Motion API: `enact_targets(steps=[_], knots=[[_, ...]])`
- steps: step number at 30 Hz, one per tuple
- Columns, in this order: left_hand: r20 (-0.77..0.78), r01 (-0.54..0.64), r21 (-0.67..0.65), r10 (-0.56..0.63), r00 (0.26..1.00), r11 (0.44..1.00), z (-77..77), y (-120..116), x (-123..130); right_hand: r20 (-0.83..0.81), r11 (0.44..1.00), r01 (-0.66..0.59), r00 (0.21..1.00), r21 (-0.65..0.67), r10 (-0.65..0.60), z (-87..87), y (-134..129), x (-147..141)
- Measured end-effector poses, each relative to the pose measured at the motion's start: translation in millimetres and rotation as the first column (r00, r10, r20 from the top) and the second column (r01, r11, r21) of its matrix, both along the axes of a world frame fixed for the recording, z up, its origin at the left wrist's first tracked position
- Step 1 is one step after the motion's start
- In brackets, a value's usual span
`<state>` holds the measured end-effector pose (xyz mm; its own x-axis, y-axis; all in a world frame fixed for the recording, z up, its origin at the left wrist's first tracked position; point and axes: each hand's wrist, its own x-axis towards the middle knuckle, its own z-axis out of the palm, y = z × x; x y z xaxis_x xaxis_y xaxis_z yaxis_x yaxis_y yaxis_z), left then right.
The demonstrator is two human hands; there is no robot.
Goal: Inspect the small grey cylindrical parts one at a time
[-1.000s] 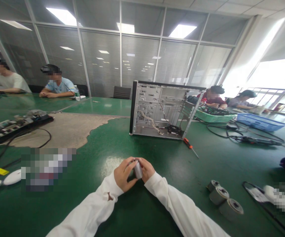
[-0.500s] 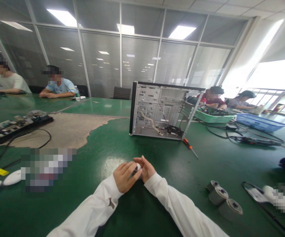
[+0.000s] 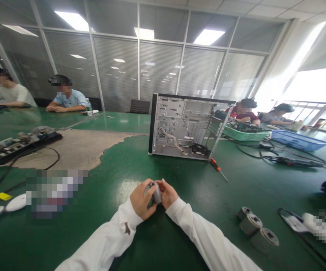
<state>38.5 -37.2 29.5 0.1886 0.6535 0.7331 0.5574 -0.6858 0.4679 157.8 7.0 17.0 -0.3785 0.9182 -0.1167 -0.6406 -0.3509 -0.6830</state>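
Between my two hands is a small grey metal motor (image 3: pixel 157 193), a cylinder with a dark part at its upper left end. My left hand (image 3: pixel 143 199) curls about it from the left, fingers over the top and thumb low. On the other side my right hand (image 3: pixel 168 194) closes round it, its fingers partly hidden behind the cylinder. To the right on the green table stand similar cylindrical motors, a small one (image 3: pixel 243 213), a middle one (image 3: pixel 250 224) and a larger one (image 3: pixel 265 239), close together.
An open computer case (image 3: pixel 191 128) stands ahead, with an orange-handled screwdriver (image 3: pixel 218 169) by its corner. Green (image 3: pixel 246 135) and blue (image 3: pixel 298 140) baskets and cables lie beyond at right. A circuit assembly (image 3: pixel 22 145) is at left. Several people sit around the table.
The motor has turned in my hands: its pale round end showed before, and now its grey side shows. My left fingers have shifted along it; my right hand is nearly still.
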Motion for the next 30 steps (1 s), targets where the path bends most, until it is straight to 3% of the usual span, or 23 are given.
enact_targets(steps=[5, 10, 25, 30], knots=[[-0.043, -0.019, 0.017, 0.020, 0.999, 1.000, -0.2, 7, -8, 0.035, 0.992, 0.023, 0.999, 0.127, -0.027, -3.3, -1, -3], [-0.186, -0.073, -0.048, 0.063, 0.980, 0.996, -0.7, 9, -15, 0.071, 0.986, -0.005, 0.997, 0.169, -0.007, -6.5, 0, -3], [-0.224, -0.108, -0.108, 0.082, 0.971, 0.988, 3.8, 11, -15, 0.015, 0.998, 0.020, 1.000, 0.060, -0.020, 0.3, -2, 4], [-0.137, -0.080, -0.166, 0.057, 0.989, 0.983, 0.5, 13, -16, -0.028, 0.999, 0.019, 0.999, 0.049, -0.018, -1.3, 0, 5]])
